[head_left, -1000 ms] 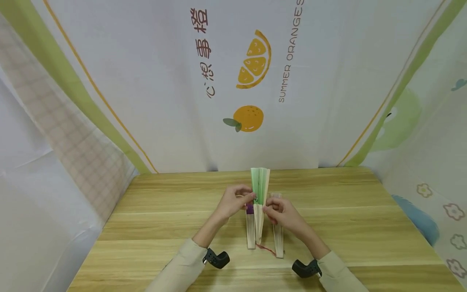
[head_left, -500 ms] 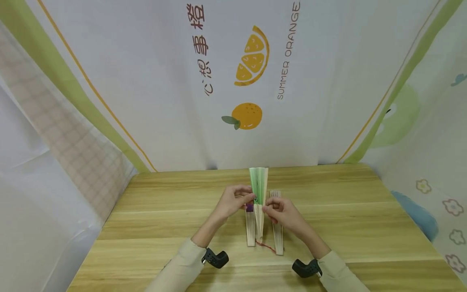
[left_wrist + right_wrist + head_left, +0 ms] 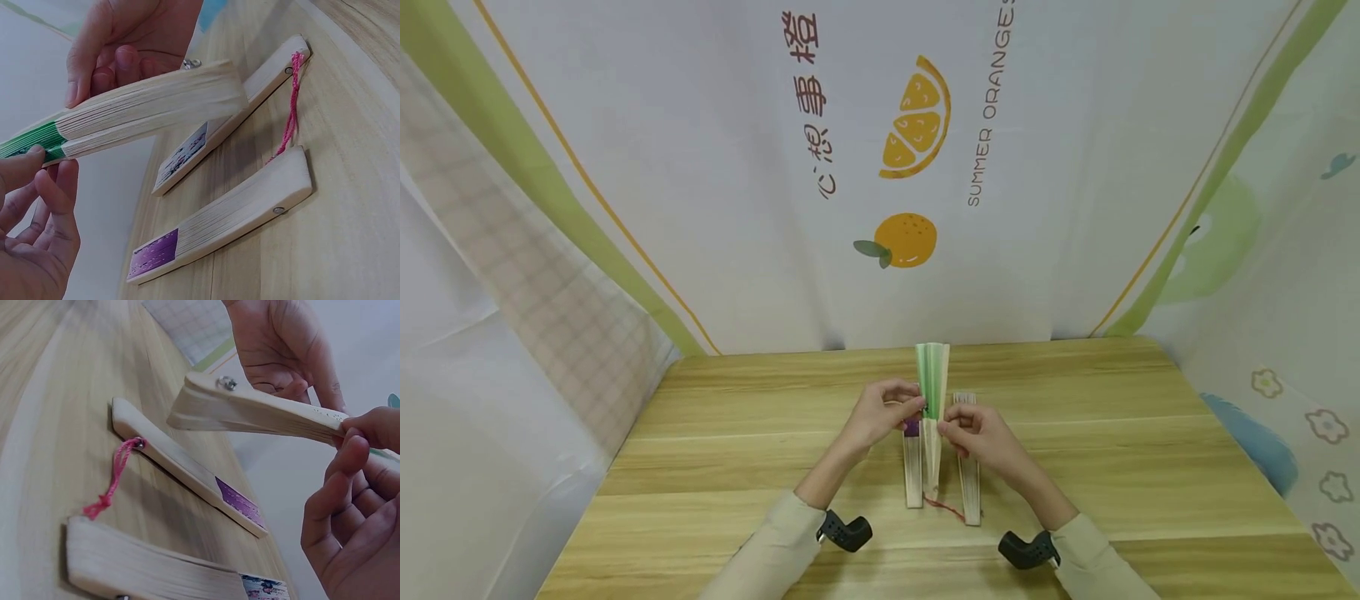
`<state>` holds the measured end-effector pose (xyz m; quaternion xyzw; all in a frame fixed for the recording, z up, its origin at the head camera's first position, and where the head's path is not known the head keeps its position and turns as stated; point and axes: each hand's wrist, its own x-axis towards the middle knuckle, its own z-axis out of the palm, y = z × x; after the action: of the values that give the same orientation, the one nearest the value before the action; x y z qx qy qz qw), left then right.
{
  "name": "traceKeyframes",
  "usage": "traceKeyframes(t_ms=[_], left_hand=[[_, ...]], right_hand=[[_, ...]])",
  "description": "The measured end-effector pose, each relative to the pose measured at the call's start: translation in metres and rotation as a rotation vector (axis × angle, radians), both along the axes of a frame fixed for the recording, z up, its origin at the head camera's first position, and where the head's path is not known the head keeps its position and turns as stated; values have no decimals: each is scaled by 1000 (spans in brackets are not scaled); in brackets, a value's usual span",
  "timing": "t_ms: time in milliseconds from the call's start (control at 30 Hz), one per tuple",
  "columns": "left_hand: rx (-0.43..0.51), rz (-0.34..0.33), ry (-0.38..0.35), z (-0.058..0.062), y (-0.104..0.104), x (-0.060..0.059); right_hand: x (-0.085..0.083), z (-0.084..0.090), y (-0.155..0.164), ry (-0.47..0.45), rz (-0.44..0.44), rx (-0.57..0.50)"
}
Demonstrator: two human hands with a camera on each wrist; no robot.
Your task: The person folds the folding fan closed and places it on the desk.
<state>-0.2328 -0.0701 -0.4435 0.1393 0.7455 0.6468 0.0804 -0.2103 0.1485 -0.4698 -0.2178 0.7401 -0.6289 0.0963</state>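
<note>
Between my two hands a green folding fan is held up off the table, slightly spread, its pale ribs toward me. My left hand pinches its left edge between thumb and fingers at the green paper. On the other edge my right hand pinches the outer rib. Below it on the table lie two folded fans: a purple one on the left and one with a dark floral print on the right. A pink-red cord hangs from the floral fan's rivet end toward the purple fan.
The wooden table runs back to a white cloth printed with oranges. Cloth also hangs at both sides. A black wrist device sits on the left cuff and another on the right.
The green fan's top is a little narrower than a second ago, its right edge drawn slightly inward. Both hands keep their hold and barely move. The head view has shifted slightly.
</note>
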Motion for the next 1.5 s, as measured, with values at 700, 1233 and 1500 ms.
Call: traceKeyframes(t_ms=[700, 1233, 1500], left_hand=[[-20, 17, 39, 3, 0, 2], [-2, -8, 2, -4, -1, 1], [-30, -39, 15, -7, -4, 1]], right_hand=[[0, -7, 1, -20, 52, -34], [-3, -10, -5, 1, 38, -80], [-3, -10, -8, -4, 33, -106]])
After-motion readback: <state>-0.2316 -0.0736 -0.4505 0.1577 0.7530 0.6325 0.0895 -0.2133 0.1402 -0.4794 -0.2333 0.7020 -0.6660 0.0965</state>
